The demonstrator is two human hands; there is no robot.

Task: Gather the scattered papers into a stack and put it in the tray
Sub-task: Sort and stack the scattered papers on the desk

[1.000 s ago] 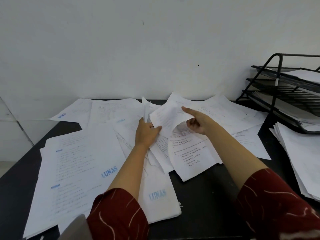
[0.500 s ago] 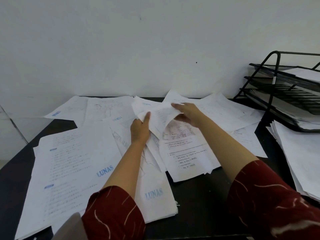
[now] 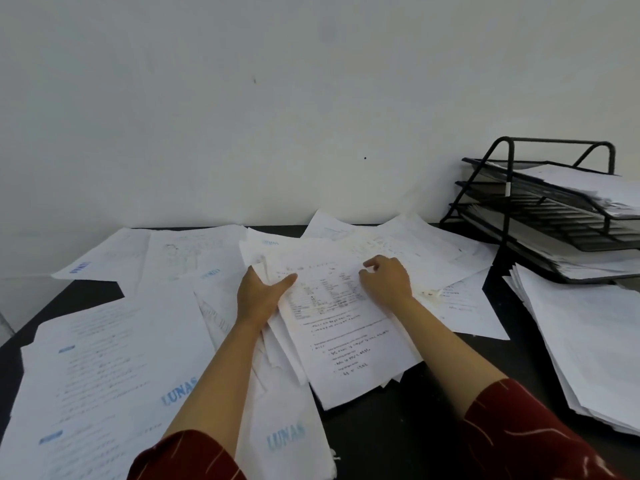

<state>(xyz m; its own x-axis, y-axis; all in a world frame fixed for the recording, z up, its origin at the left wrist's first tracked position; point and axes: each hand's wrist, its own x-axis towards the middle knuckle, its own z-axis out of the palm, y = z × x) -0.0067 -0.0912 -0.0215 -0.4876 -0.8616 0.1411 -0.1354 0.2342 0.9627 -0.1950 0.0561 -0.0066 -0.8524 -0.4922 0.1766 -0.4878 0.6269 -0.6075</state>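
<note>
Your left hand [image 3: 258,294] grips the left edge of the growing stack [image 3: 341,336] at frame centre, thumb on top and fingers tucked underneath, so the sheets already collected can't slide apart. Your right hand [image 3: 387,280] rests on the top sheet with its fingers curled down onto the paper, holding nothing that I can see; I'd say it's pinning that page flat. Loose papers [image 3: 104,362] lie fanned across the lower left and along the back of the dark desk [image 3: 408,431]. The tray [image 3: 540,216] stands at right of frame against the wall, well apart from your hands, its tiers already carrying paper. Plenty left to gather.
</note>
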